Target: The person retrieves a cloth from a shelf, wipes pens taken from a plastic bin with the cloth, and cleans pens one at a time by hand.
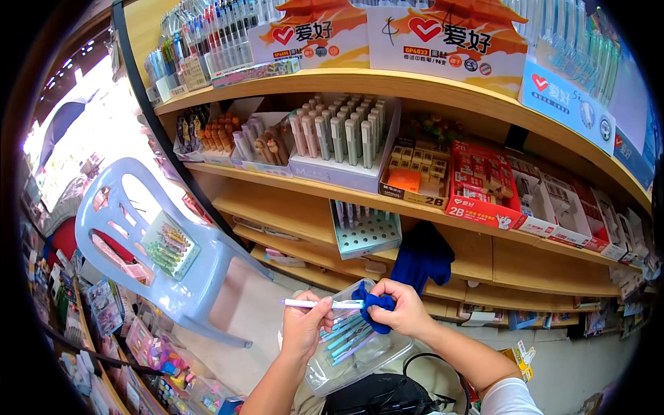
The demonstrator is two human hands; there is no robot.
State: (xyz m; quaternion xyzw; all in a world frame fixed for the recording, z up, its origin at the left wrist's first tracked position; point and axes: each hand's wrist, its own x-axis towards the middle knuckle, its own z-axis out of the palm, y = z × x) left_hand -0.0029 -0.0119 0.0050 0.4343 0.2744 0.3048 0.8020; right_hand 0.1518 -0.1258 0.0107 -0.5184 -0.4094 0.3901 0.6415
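Observation:
A light-coloured pen (339,304) with a purple tip lies crosswise between my two hands. My left hand (304,325) pinches its barrel near the purple end. Bunched in my right hand (403,311) is a dark blue cloth (377,319), wrapped round the pen's other end. Beneath both hands is a clear plastic box (321,373), holding several blue, teal and purple pens (346,339). My fingers and the cloth hide part of the box.
A blue plastic chair (200,294) at the left carries a box of pens (171,245). Ahead are wooden shelves (290,183) with pens and erasers. A pale tray with holes (366,238) stands on a lower shelf, beside another dark blue cloth (423,256). A black bag (377,398) is below the box.

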